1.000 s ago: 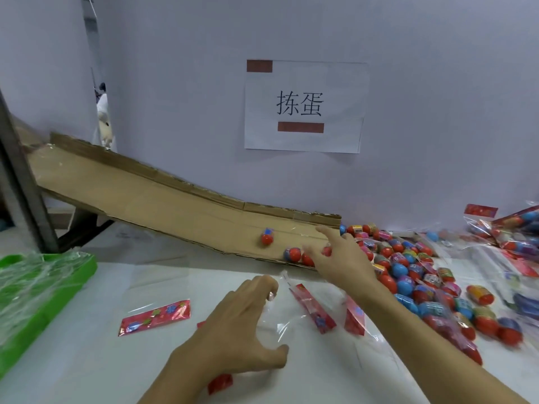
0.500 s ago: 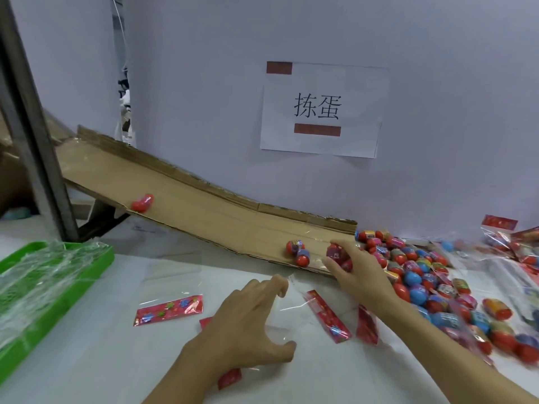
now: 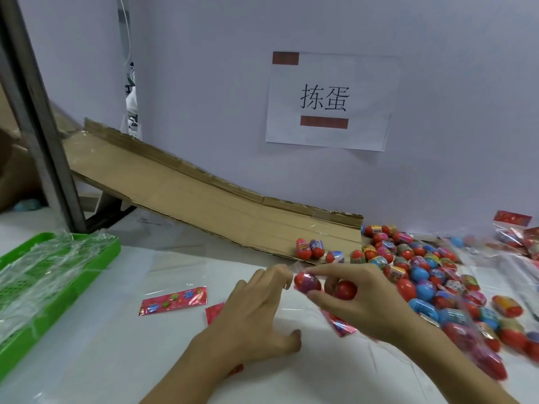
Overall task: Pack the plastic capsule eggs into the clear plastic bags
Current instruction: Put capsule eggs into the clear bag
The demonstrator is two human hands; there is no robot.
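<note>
The right hand (image 3: pixel 358 298) pinches two eggs (image 3: pixel 307 282) in curled fingers. The left hand (image 3: pixel 256 310) rests on a bag (image 3: pixel 294 309), fingers spread.

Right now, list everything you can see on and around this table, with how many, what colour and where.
capsule eggs in hand: two, red, held in the right hand
capsule eggs on ramp: about four, red and blue, at its lower end
loose capsule eggs: many, red and blue, piled on the table right of the ramp
clear plastic bags: several, with red header cards, flat on the table
cardboard ramp: one, brown, sloping down along the wall
green tray: one, plastic-wrapped, far left
paper sign: one, white, on the wall
left hand: fingers at a bag's mouth
right hand: grips two eggs
</note>
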